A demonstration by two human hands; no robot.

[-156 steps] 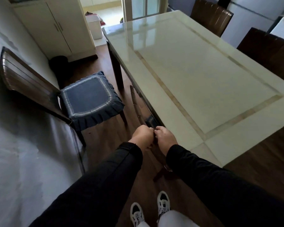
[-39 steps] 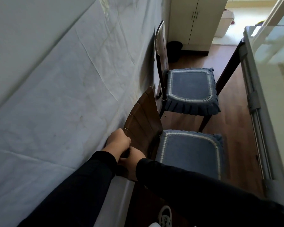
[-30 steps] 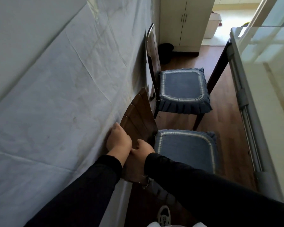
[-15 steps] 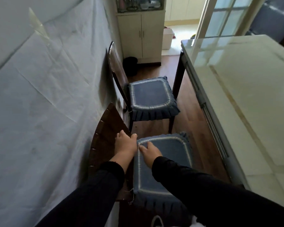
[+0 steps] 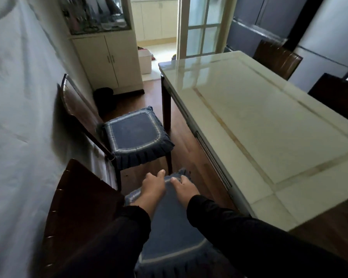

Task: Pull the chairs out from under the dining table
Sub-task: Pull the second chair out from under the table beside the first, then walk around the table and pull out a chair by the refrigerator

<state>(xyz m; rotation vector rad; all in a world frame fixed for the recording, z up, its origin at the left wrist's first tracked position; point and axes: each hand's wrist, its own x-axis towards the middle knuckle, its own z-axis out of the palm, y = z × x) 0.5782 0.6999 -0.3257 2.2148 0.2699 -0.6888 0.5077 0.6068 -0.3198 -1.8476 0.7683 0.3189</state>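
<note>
Two dark wooden chairs with blue cushions stand out from the cream dining table (image 5: 259,125), backs to the draped wall. The near chair (image 5: 82,213) is right below me; the far chair (image 5: 137,135) stands beyond it. My left hand (image 5: 152,188) and my right hand (image 5: 184,187) hover over the near chair's blue cushion (image 5: 169,227), fingers spread, holding nothing. Whether they touch the cushion is unclear. On the table's far side two more dark chairs, one (image 5: 277,59) at the back and one (image 5: 338,97) nearer, sit tucked against the edge.
A white sheet (image 5: 22,117) covers the wall at left. A cream cabinet (image 5: 109,61) and a dark bin (image 5: 105,97) stand at the far end beside a doorway. A strip of wooden floor (image 5: 187,157) runs between chairs and table.
My hands have let go of the near chair's backrest and moved forward over its cushion. My view has lifted and swung right, showing the whole table and the far-side chairs.
</note>
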